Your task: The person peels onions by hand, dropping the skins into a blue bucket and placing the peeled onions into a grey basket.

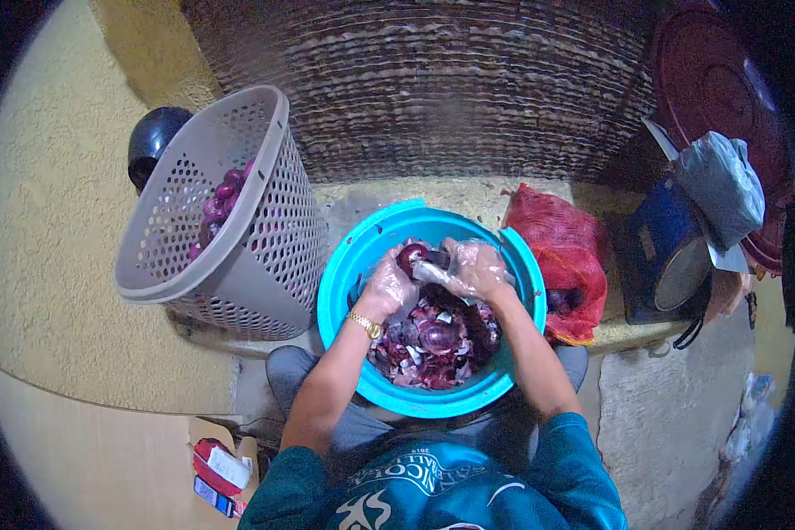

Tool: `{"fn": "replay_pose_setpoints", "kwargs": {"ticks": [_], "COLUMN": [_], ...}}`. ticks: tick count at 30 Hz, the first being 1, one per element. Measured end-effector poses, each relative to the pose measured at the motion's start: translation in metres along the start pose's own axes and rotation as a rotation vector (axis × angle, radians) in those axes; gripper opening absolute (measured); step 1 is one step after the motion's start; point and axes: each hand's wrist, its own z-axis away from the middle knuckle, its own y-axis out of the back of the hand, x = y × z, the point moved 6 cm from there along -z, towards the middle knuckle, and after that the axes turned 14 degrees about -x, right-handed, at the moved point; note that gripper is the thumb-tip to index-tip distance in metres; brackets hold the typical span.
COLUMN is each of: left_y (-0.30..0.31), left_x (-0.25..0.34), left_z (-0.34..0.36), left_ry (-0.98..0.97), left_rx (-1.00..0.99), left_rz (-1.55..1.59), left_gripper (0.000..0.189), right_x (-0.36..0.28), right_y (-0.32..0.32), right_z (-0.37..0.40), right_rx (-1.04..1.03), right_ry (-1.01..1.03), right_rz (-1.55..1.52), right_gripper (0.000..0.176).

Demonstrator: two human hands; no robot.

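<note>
Both of my hands are in clear plastic gloves above a turquoise basin [331, 300] between my knees. My left hand [392, 284], with a gold watch [365, 324] at its wrist, is closed around a red onion [412, 257]. Close against that onion, my right hand [477, 268] grips what looks like a small knife [437, 259] with a dark blade; the fingers and glove partly hide it. Beneath the hands, the basin holds red onions [438, 336] among loose purple and whitish skins.
At left stands a grey perforated basket [278, 221] with red onions [221, 208] inside. A red mesh sack [556, 243] sits right of the basin. Further right are a blue scale [654, 256] with a plastic bag [722, 190] on top and a dark red lid [715, 88]. A corrugated wall [468, 97] rises behind.
</note>
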Motion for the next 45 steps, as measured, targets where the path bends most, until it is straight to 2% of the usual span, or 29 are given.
{"fn": "replay_pose_setpoints", "kwargs": {"ticks": [3, 5, 9, 11, 12, 14, 20, 24, 26, 33, 39, 41, 45], "left_y": [-0.008, -0.012, -0.019, -0.02, -0.021, -0.028, -0.039, -0.037, -0.042, -0.032, -0.038, -0.038, -0.033], "left_x": [0.003, 0.004, 0.001, 0.0, 0.0, -0.004, -0.004, -0.005, -0.003, -0.004, -0.003, -0.003, -0.002], "left_z": [0.007, 0.01, 0.012, 0.016, 0.015, 0.011, 0.015, 0.015, 0.02, 0.016, 0.02, 0.02, 0.014], "left_ry": [-0.041, -0.035, 0.054, 0.062, 0.062, 0.077, 0.078, 0.071, 0.043, 0.082, 0.077, 0.066, 0.037], "left_rx": [0.053, 0.062, 0.036, 0.145, 0.144, 0.013, -0.052, -0.027, 0.059, 0.043, 0.028, 0.022, -0.006], "left_rz": [-0.164, -0.184, -0.249, -0.225, -0.224, -0.177, -0.172, -0.159, -0.243, -0.243, -0.318, -0.371, -0.348], "left_gripper": [0.031, 0.037, 0.034, 0.038, 0.038, 0.039, 0.037, 0.037, 0.039, 0.042, 0.048, 0.049, 0.048], "right_x": [0.01, 0.013, 0.005, -0.008, -0.007, -0.01, -0.015, -0.011, -0.011, -0.009, -0.012, -0.013, -0.008], "right_y": [-0.008, -0.008, 0.002, 0.014, 0.013, 0.012, 0.019, 0.018, 0.017, 0.01, 0.009, 0.004, -0.006], "right_z": [-0.003, -0.006, -0.002, 0.004, 0.004, 0.005, 0.01, 0.01, 0.009, 0.005, 0.003, 0.001, -0.003], "right_rx": [0.109, 0.061, 0.008, -0.051, -0.052, 0.05, 0.079, 0.097, 0.123, 0.121, 0.081, -0.098, -0.142], "right_ry": [0.02, -0.028, -0.02, -0.013, -0.013, 0.077, 0.067, 0.06, 0.071, 0.089, 0.086, -0.003, 0.026], "right_rz": [-0.062, -0.085, -0.071, -0.094, -0.093, -0.11, -0.042, -0.076, -0.071, -0.071, -0.086, -0.041, -0.014], "right_gripper": [0.061, 0.057, 0.058, 0.059, 0.059, 0.06, 0.06, 0.066, 0.067, 0.064, 0.057, 0.056, 0.061]}}
